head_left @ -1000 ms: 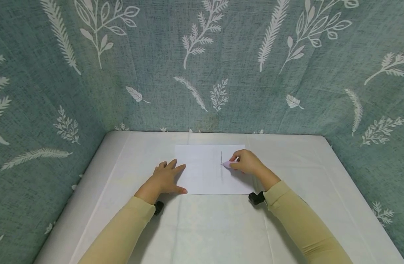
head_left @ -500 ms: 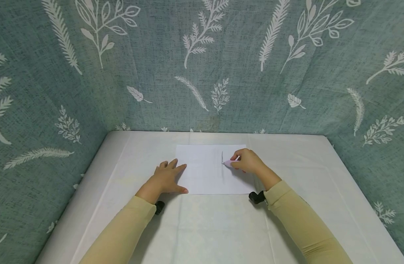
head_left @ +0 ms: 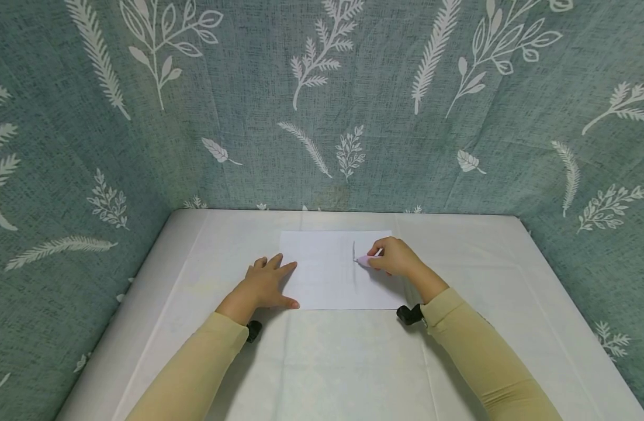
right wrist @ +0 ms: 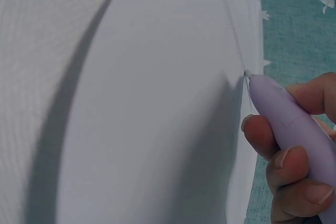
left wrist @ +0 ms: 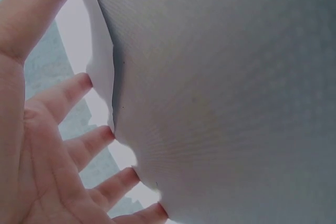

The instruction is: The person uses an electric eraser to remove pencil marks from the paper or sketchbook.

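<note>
A white sheet of paper [head_left: 322,272] lies on the white-covered table. My left hand [head_left: 264,285] rests on its left edge with spread fingers; in the left wrist view the fingertips [left wrist: 107,132] touch the sheet, whose edge lifts slightly between them. On the sheet's right half, my right hand [head_left: 397,257] grips a lilac pen-shaped cutter [head_left: 367,261]. Its short pale tip [right wrist: 248,73] meets the paper at the near end of a thin dark slit-like line [head_left: 353,250]. A fainter line runs on toward me below the tip. The fingers hide the cutter's rear end.
The white tablecloth [head_left: 348,368] spreads around the sheet. Green leaf-patterned fabric [head_left: 248,117] hangs behind the table and along both sides. A black wrist device [head_left: 408,316] sits below the right cuff, and another black one [head_left: 254,331] is beside the left cuff.
</note>
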Available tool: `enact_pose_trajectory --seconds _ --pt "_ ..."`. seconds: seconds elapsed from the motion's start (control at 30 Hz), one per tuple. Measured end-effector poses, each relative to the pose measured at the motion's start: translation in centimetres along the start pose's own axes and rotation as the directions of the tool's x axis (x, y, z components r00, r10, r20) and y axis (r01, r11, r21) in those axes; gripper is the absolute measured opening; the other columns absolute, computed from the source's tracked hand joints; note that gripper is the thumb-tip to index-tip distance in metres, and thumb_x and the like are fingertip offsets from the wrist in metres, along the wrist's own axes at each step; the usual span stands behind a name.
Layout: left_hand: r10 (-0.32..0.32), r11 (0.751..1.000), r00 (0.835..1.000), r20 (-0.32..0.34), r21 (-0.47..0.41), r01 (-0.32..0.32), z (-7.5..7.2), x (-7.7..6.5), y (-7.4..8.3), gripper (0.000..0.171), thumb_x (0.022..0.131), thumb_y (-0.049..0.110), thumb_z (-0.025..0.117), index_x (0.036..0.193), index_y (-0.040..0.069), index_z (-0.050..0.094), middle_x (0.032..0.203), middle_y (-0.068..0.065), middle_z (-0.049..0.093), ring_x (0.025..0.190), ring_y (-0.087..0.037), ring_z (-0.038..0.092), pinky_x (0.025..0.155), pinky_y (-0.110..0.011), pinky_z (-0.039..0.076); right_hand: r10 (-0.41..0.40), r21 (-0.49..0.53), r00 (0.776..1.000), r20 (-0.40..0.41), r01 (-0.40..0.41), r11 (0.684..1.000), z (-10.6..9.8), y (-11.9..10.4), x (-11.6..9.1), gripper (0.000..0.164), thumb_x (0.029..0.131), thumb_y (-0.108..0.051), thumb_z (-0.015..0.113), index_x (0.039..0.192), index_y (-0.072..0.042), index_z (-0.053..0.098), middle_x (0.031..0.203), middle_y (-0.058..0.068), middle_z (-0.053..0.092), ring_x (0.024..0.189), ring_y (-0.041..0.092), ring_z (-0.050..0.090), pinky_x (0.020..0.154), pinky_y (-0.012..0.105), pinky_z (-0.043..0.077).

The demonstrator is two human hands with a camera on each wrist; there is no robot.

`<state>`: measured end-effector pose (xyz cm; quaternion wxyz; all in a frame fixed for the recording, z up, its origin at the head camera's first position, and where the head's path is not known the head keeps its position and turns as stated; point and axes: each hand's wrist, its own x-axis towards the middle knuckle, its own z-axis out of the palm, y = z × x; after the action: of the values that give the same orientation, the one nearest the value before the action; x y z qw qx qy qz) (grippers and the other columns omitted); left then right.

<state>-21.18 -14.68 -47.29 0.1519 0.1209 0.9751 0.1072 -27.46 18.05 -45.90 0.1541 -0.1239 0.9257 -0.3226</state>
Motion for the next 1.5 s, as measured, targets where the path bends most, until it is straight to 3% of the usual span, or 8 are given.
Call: enact_pose_trajectory --seconds 0.7,1.27,1.5 --pt "-0.009 1.000 1.000 0.004 0.010 0.009 0.25 0.03 -0.07 0.104 0.070 0.062 0.083 0.156 0.022 0.039 0.163 -0.019 0.022 0.145 -0.053 0.018 0.113 -0.069 0.020 -0.010 -0.025 1.000 -0.028 0.009 1.000 0.00 0.10 0.44 0.018 0.089 -0.020 0.071 0.101 -0.006 0.073 0.069 0.001 0.069 0.046 0.015 0.056 0.052 0.029 0.046" --pt "-0.019 1.000 1.000 0.001 0.015 0.019 0.22 0.02 0.11 0.105 0.070 0.062 0.083 0.157 0.023 0.038 0.164 -0.019 0.021 0.146 -0.053 0.018 0.114 -0.068 0.019 -0.014 -0.007 0.999 0.041 0.014 1.000 -0.19 -0.14 0.41 0.015 0.088 -0.021 0.071 0.096 -0.009 0.074 0.070 0.003 0.069 0.045 0.016 0.053 0.051 0.031 0.047" --pt "-0.012 1.000 1.000 -0.004 0.015 0.012 0.21 -0.03 0.06 0.105 0.070 0.062 0.083 0.156 0.022 0.039 0.163 -0.019 0.022 0.145 -0.053 0.019 0.113 -0.068 0.020 0.012 0.017 1.000 0.011 -0.012 1.000 -0.15 -0.06 0.68 0.015 0.089 -0.020 0.071 0.098 -0.008 0.073 0.069 0.004 0.070 0.043 0.014 0.051 0.050 0.030 0.045"
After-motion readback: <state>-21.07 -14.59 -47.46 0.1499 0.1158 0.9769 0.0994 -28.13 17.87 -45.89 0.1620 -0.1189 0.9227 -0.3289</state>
